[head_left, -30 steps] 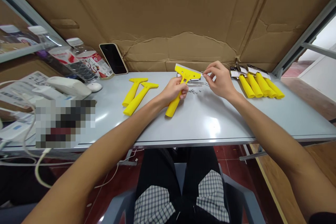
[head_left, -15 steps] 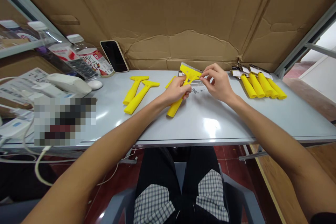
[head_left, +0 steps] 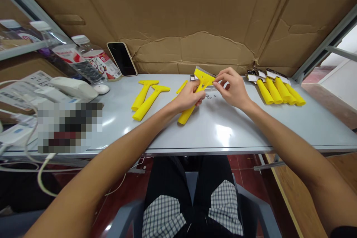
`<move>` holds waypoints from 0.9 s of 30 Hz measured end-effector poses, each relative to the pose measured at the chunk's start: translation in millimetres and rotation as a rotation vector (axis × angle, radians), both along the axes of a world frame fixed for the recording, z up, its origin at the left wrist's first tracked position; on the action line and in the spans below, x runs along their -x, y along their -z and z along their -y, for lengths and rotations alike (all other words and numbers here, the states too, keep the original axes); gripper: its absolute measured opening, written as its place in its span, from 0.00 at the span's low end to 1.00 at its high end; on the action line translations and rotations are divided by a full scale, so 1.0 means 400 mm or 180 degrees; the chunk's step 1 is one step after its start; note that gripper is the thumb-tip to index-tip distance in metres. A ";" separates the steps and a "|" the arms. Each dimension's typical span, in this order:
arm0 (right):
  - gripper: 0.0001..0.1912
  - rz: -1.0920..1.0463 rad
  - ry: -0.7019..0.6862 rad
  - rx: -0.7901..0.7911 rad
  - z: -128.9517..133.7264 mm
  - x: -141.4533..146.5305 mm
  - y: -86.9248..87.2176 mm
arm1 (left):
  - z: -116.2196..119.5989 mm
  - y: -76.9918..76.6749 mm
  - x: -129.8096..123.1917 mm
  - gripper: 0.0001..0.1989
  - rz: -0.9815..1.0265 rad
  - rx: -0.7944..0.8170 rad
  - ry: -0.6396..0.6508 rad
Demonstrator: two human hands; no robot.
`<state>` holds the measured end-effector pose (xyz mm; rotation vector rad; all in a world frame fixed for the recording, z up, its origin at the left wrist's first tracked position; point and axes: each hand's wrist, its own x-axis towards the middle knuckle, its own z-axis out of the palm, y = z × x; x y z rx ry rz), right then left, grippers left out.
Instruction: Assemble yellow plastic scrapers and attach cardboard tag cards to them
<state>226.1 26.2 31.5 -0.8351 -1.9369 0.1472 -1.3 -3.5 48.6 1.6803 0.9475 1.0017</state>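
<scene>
My left hand (head_left: 189, 96) is closed around the neck of a yellow scraper (head_left: 186, 115), which is tilted with its wide head up and a metal blade along the top edge. At the right end of that head, my right hand (head_left: 230, 85) has thumb and fingertips pinched together. Whatever sits between those fingertips is too small to make out. Just below the head, several small screws (head_left: 209, 96) lie loose on the table. Partly hidden behind my left hand is another yellow piece (head_left: 182, 86). A flat stack with shiny edges lies behind the scraper head, mostly covered.
Two yellow scraper handles (head_left: 147, 105) lie left of my hands on the grey table (head_left: 240, 130). Several yellow scrapers (head_left: 283, 90) with black-and-white heads rest at the right. A phone (head_left: 122, 59), bottles (head_left: 102, 63), a white mouse (head_left: 102, 89) and cables crowd the left side. Cardboard (head_left: 181, 15) stands behind.
The scraper head has shifted very slightly to the right in my left hand's grip. My right fingertips stay at its right end, and the view has moved a touch.
</scene>
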 end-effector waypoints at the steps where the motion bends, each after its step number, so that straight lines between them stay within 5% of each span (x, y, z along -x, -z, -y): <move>1: 0.05 -0.0019 -0.0014 0.0006 0.001 0.000 -0.001 | 0.000 0.001 0.001 0.09 -0.0021 -0.0014 0.0003; 19: 0.11 -0.0206 -0.0118 0.0295 0.002 0.000 -0.009 | 0.011 -0.010 -0.001 0.10 -0.0306 -0.0192 -0.0034; 27: 0.16 -0.0709 -0.0323 0.1071 0.000 0.005 -0.010 | 0.003 0.001 0.006 0.09 -0.0346 -0.0193 0.0055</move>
